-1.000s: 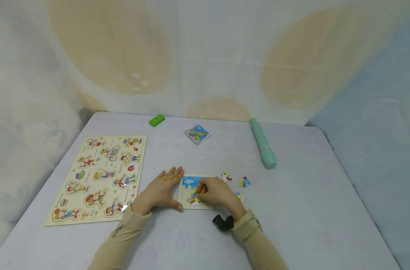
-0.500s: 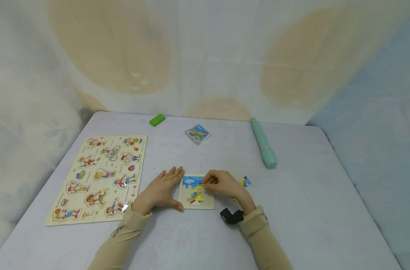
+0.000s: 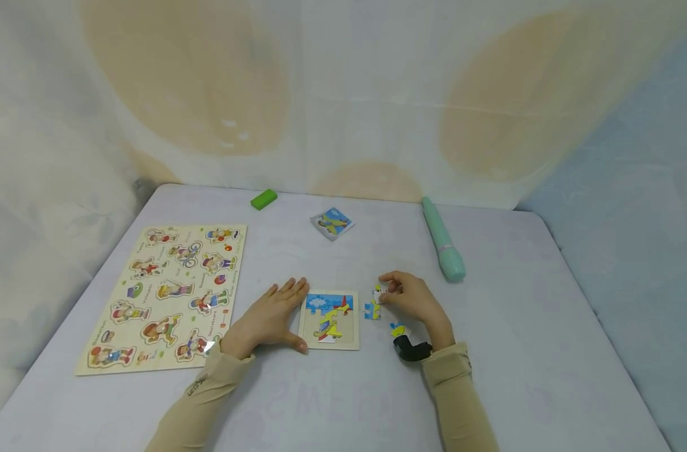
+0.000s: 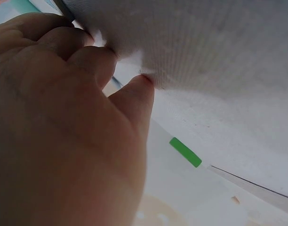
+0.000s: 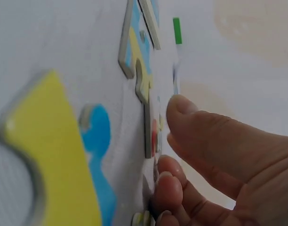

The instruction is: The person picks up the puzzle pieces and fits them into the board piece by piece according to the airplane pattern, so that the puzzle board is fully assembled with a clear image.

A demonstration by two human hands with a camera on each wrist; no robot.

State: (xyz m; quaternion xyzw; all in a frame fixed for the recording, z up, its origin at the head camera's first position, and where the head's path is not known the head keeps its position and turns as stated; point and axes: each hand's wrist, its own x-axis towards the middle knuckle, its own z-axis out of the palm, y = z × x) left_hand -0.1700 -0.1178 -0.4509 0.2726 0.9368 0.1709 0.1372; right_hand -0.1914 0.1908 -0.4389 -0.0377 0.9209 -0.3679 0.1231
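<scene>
In the head view a small wooden jigsaw tray [image 3: 329,346] holds several pieces of a yellow aeroplane and blue sky; its lower right part shows bare wood. My left hand [image 3: 272,319] lies flat at the tray's left edge, fingers spread. Right of the tray, my right hand [image 3: 414,300] hovers with bent fingers over a white, red and yellow jigsaw piece [image 3: 377,295]. That piece [image 5: 148,129] lies flat beneath the thumb in the right wrist view. A blue and yellow piece [image 3: 372,311] lies beside it, and another yellow and blue piece [image 3: 399,329] is nearer the wrist.
A board of sports figures [image 3: 162,292] lies on the left. Toward the back are a green block [image 3: 264,199], an aeroplane picture card [image 3: 332,223] and a mint-green club-shaped object [image 3: 443,245]. A black wrist camera [image 3: 411,349] sits at the right cuff.
My right hand has left the jigsaw tray and moved right, over the loose pieces. A red and yellow piece now shows in the tray's upper right. The left hand has stayed put.
</scene>
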